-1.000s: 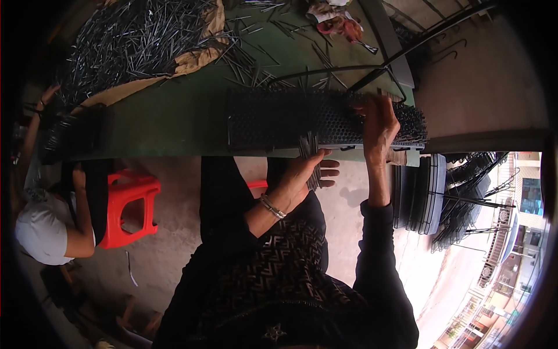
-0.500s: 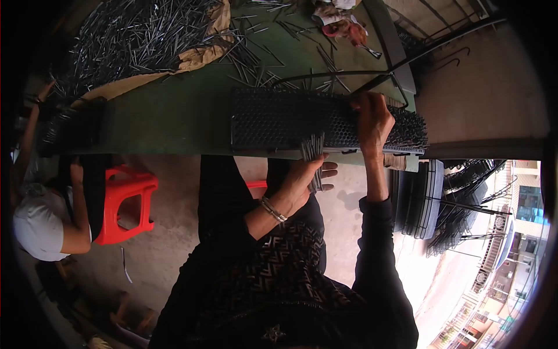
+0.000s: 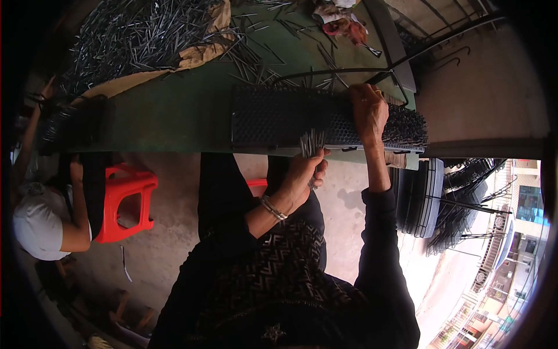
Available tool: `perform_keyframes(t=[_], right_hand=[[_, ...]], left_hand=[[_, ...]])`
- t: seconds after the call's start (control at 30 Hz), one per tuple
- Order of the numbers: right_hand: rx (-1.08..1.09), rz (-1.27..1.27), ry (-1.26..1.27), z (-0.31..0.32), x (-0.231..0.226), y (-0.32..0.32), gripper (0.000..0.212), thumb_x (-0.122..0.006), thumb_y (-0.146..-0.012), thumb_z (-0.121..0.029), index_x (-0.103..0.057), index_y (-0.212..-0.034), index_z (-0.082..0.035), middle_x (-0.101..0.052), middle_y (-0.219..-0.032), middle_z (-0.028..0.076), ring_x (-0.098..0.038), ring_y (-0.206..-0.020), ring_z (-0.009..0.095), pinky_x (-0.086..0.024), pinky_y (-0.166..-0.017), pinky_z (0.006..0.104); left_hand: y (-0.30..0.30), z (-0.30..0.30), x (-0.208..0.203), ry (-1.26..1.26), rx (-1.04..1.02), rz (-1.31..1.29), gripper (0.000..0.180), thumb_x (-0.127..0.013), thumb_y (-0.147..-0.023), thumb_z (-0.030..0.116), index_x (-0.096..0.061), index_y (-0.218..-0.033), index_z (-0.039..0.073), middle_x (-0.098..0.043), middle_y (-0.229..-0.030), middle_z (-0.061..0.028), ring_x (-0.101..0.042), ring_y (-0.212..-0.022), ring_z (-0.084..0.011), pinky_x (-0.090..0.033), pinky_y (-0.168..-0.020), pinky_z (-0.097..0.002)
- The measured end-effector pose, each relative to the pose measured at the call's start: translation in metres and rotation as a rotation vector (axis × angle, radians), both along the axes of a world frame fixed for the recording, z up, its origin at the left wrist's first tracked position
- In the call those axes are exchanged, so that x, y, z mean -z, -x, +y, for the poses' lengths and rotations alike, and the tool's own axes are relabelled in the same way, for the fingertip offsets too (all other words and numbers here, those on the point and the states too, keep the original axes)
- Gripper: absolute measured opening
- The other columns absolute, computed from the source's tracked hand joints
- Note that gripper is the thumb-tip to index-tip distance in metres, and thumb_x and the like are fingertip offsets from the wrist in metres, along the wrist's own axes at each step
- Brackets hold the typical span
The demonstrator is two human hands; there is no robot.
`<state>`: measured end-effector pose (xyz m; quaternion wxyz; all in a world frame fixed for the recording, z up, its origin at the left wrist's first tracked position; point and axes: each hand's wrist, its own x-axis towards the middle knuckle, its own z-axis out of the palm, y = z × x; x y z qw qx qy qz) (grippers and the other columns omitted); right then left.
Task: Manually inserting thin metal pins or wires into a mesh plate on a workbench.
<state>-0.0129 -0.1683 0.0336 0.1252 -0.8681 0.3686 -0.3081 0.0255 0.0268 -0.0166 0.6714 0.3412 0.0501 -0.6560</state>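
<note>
A bundle of thin dark metal pins (image 3: pixel 314 141) stands upright in my left hand (image 3: pixel 305 173), its fingers wrapped round it just off the table's near edge. A long black perforated rack (image 3: pixel 279 116) lies along that edge, its holes in close rows. Many pins (image 3: pixel 410 128) stick up from its right end. Over the border between bare holes and filled ones is my right hand (image 3: pixel 370 113), fingers pinched together and pointing down. Whatever the fingertips hold is hidden.
A large heap of loose pins (image 3: pixel 139 41) lies on brown paper at the far left of the green table (image 3: pixel 168 116). A bent black rod (image 3: pixel 325 72) crosses behind the rack. At left are a red stool (image 3: pixel 128 203) and another person (image 3: pixel 43 227). Wire racks (image 3: pixel 424 198) stand at right.
My left hand's fingers, partly spread before, have curled round the pins. My right hand has shifted slightly away from me and to the left over the rack.
</note>
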Motion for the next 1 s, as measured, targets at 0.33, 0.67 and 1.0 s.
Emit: perform_keyframes(t=[0.33, 0.67, 1.0], right_hand=[[-0.119, 0.015, 0.023, -0.016, 0.003, 0.000, 0.013, -0.064, -0.087, -0.018, -0.069, -0.095, -0.008, -0.066, -0.090, 0.012, -0.065, -0.081, 0.030, -0.050, -0.072, 0.0379], [-0.014, 0.008, 0.205, 0.002, 0.016, 0.010, 0.014, -0.064, -0.090, -0.021, -0.072, -0.095, -0.011, -0.065, -0.088, 0.010, -0.065, -0.079, 0.030, -0.050, -0.070, 0.0387], [-0.041, 0.079, -0.152, 0.026, -0.008, 0.025, 0.025, -0.063, -0.093, -0.030, -0.072, -0.094, -0.006, -0.066, -0.079, 0.009, -0.064, -0.070, 0.021, -0.049, -0.065, 0.0324]], left_hand=[[0.002, 0.000, -0.008, 0.022, -0.014, -0.057, 0.026, -0.058, -0.098, 0.027, -0.060, -0.109, 0.003, -0.050, -0.074, 0.0014, -0.039, -0.057, -0.0046, -0.028, -0.047, -0.0203], [0.001, 0.007, -0.013, 0.027, -0.055, -0.100, 0.029, -0.060, -0.098, 0.028, -0.059, -0.109, 0.001, -0.056, -0.075, -0.0022, -0.043, -0.058, -0.0058, -0.029, -0.047, -0.0205], [-0.001, 0.009, -0.015, 0.055, -0.070, -0.157, 0.027, -0.060, -0.097, 0.026, -0.061, -0.108, 0.002, -0.065, -0.083, -0.0069, -0.051, -0.060, -0.0072, -0.032, -0.045, -0.0202]])
